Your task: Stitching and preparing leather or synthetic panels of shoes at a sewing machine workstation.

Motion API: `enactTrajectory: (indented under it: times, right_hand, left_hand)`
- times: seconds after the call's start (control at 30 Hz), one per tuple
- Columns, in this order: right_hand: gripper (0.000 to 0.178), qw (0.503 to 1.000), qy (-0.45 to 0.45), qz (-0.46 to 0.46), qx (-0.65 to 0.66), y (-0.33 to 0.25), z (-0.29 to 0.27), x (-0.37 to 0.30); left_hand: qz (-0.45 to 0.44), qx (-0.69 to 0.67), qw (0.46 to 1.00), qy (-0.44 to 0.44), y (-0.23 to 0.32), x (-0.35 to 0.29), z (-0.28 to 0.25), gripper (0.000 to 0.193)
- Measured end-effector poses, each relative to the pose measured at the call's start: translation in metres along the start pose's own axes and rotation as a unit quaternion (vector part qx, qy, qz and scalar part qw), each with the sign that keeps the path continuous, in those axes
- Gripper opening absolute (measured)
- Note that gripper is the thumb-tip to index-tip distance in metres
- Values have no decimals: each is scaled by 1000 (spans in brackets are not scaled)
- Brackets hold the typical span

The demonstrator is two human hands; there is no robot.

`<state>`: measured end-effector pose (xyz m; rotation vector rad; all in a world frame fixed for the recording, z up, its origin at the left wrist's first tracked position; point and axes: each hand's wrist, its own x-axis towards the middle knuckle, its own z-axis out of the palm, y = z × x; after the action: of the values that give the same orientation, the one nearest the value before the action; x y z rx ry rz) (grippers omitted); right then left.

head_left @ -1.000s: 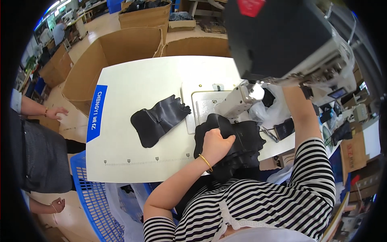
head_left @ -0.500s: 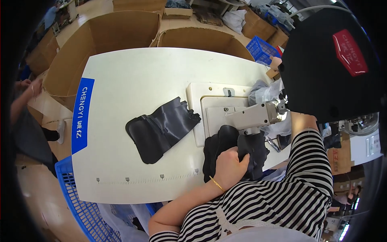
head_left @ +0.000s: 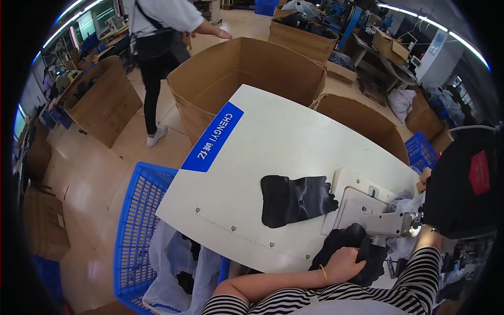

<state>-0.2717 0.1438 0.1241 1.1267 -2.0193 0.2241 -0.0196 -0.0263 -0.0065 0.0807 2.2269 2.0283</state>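
Observation:
My left hand is closed on a stack of black leather-like pieces at the table's near right edge, pinching one piece's edge. The stack lies just in front of the sewing machine's light arm. My right forearm passes behind the machine's black head. A bit of my right hand seems to show beyond the head, its fingers mostly hidden. Left of the machine's plate, another black piece with one jagged end lies flat on the white table.
Large cardboard boxes stand behind the table. A blue basket with a plastic liner and black scraps is at its left side. Another person stands on the floor at far left. A small blue crate sits behind the machine.
The view has swung left and up, so table and machine appear lower and farther right. My left hand stays on the black stack. The other person shows more fully.

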Motion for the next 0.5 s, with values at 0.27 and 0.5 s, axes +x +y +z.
enactTrajectory:
  times: [0.27, 0.5]
  right_hand:
    - [32, 997, -48, 60, -11, -25, 12, 49]
    - [32, 990, -62, 121, -41, 45, -75, -76]
  left_hand:
    - [18, 3, 1000, 22, 7, 9, -2, 30]
    - [39, 30, 996, 68, 6, 6, 1, 37]
